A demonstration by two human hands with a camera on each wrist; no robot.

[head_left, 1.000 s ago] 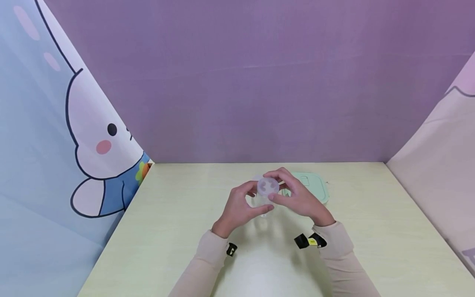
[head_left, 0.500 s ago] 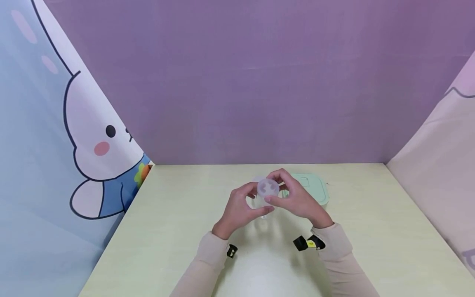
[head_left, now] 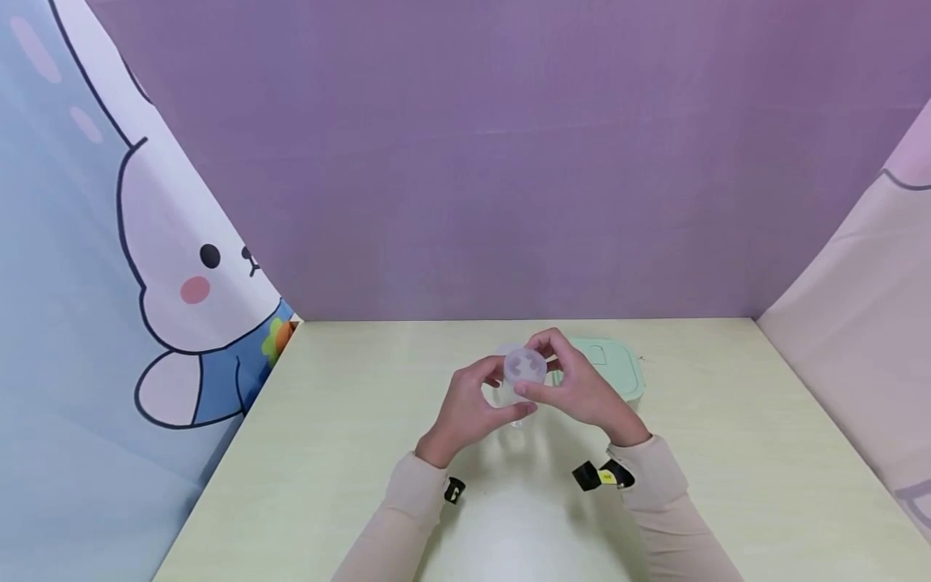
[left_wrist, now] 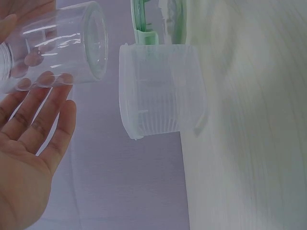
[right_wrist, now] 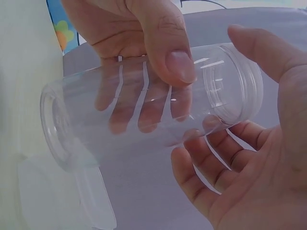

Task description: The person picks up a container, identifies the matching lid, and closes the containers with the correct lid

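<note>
Both hands hold a clear plastic jar (head_left: 520, 380) above the pale table (head_left: 349, 453). My left hand (head_left: 502, 394) grips its body, thumb on top and fingers underneath, as the right wrist view shows on the jar (right_wrist: 144, 115). My right hand (head_left: 541, 364) curls round the threaded open mouth, with the thumb above it. In the left wrist view the jar (left_wrist: 57, 43) lies on its side against my left fingertips (left_wrist: 53, 81). A translucent white cap (left_wrist: 160, 88) stands on the table just beyond the jar's base.
A box with a mint-green lid (head_left: 618, 368) sits behind my right hand, close to the cap. Purple cloth closes the back, a cartoon rabbit curtain (head_left: 182, 283) the left, and a pale curtain (head_left: 858, 267) the right.
Both hands keep their hold on the jar in nearly the same spot. Only a slight shift of the view shows.
</note>
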